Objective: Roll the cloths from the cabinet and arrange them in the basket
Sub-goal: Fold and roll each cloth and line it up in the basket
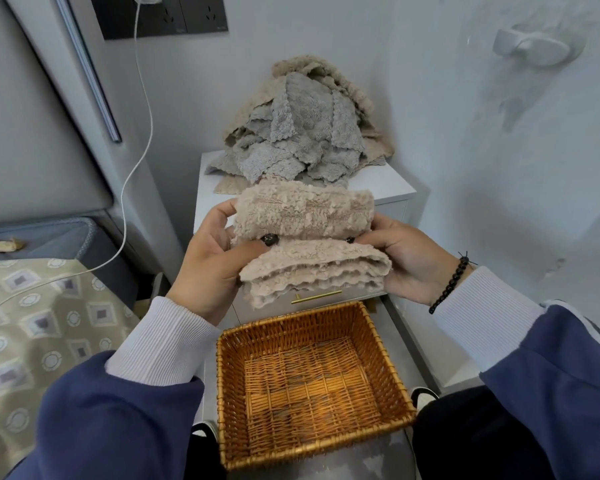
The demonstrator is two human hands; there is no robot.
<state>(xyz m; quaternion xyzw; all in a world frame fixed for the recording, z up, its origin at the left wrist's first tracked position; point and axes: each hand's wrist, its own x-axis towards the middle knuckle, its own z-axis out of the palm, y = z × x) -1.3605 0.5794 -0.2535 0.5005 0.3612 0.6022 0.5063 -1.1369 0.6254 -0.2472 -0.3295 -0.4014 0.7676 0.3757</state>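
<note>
A fluffy beige cloth [305,216], partly rolled at its far end, is held in the air above the basket. My left hand [212,268] grips its left side with the thumb on top. My right hand [409,261] grips its right side the same way. The cloth's folded layers hang toward me below the thumbs. A wicker basket [229,396] sits on the floor below my hands, with nothing inside. A heap of grey and beige cloths [302,133] lies on the white cabinet [392,188] behind the held cloth.
A bed with a patterned cover [39,323] lies at the left, with a white cable [132,161] running down from the wall socket [167,15]. The wall stands close on the right. My shoes [423,396] flank the basket.
</note>
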